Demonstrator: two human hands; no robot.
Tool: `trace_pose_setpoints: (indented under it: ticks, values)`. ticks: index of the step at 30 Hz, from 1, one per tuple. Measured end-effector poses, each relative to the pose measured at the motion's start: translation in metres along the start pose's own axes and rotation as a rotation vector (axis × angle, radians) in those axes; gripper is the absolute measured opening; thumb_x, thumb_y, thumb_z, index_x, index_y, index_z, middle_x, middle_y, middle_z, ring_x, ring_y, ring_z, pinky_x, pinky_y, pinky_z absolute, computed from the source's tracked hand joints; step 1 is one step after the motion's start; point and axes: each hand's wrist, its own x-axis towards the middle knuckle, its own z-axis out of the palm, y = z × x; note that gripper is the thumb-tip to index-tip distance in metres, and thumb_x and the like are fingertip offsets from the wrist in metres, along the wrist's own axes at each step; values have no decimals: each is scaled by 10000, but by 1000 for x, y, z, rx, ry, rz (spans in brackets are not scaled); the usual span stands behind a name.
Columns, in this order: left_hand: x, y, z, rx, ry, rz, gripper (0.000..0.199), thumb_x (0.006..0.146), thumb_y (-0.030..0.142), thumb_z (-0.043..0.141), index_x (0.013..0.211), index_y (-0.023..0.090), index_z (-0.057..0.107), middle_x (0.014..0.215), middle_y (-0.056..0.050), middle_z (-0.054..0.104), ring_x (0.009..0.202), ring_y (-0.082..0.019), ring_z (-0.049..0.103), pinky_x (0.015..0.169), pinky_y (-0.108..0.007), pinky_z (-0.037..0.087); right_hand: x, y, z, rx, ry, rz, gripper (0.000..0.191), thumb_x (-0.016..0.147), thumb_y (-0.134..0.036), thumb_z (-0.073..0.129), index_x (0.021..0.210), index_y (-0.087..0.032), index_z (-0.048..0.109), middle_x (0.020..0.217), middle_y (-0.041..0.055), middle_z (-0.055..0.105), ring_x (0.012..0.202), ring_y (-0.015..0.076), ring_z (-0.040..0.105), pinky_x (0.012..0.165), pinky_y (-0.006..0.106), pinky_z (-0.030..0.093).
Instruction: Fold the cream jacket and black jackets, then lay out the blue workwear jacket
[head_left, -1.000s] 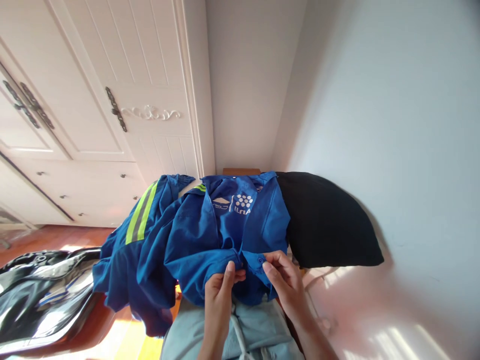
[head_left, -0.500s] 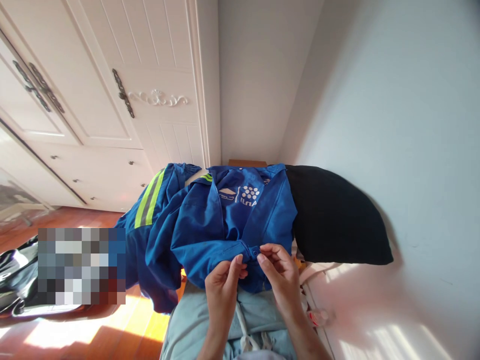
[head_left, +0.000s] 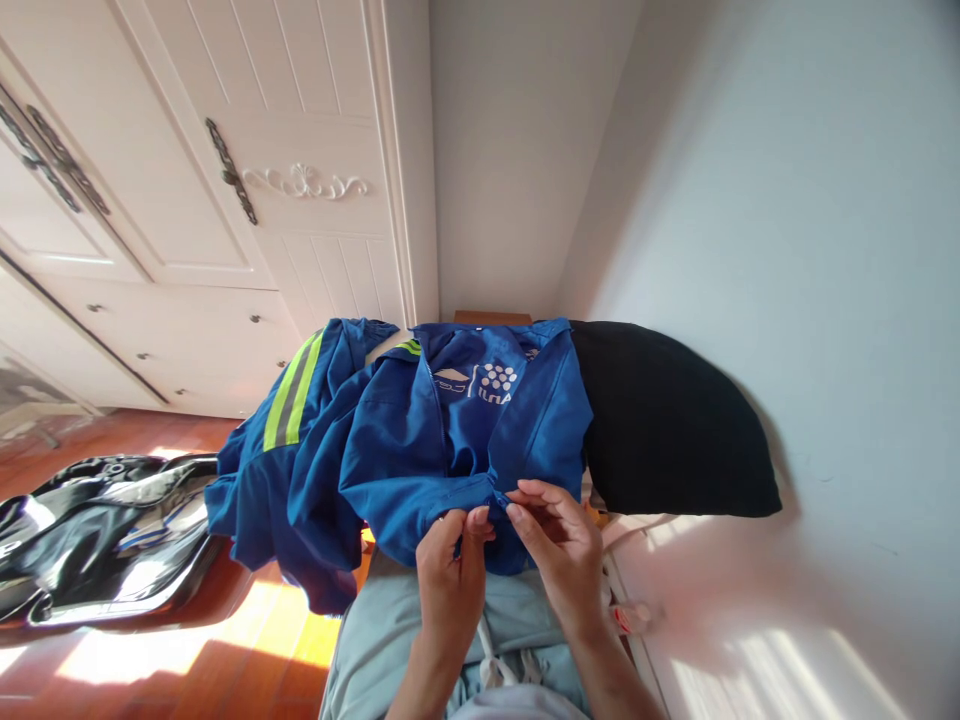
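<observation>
A blue jacket (head_left: 397,450) with white printing inside and yellow-grey stripes on its sleeve lies spread over the person's knees. My left hand (head_left: 454,550) pinches the jacket's lower front edge, thumb against the fingers. Close beside it, my right hand (head_left: 559,530) pinches the other front edge near the hem between thumb and index finger. The two edges come together between my hands, where the zipper's lower end is; its small parts are hard to make out. Beneath the hands are light grey-green trousers (head_left: 390,620) with a white drawstring.
Black cloth (head_left: 675,430) extends right of the jacket towards the pale wall (head_left: 825,250). A white cabinet (head_left: 315,130) stands at the back left. An open bag or case (head_left: 112,540) holding items lies on the wooden floor (head_left: 247,640). A bottle (head_left: 630,617) is at the lower right.
My fingers have shifted at the hem, and the two front edges are closer together. My left hand has turned slightly and moved right. The camera view has shifted a little.
</observation>
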Motion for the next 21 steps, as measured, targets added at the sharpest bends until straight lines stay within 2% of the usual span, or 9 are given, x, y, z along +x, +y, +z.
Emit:
trace_pose_setpoints:
  ticks: [7,12,21]
  values:
    - [3,9,-7,94,-120,86,326,988,251,472,685,188,574,567,16,556,526,-119,515,532,-224,385,2,-1,3,-16,10,2,225,808,-312,760,1002,-199,745,906,76,772,805,207,745,726,302,634]
    - [3,8,-9,154,-133,182,299,979,188,471,691,195,554,611,7,569,566,-120,539,570,-226,388,1,1,3,-57,22,-4,217,813,-324,755,986,-194,750,907,78,772,796,212,745,706,304,640]
    - [5,9,-14,222,-136,191,306,980,176,454,676,207,468,608,14,528,557,-119,512,551,-228,362,-6,9,-2,-127,-116,-113,239,858,-260,719,1094,-220,725,1021,81,763,932,226,736,832,339,620]
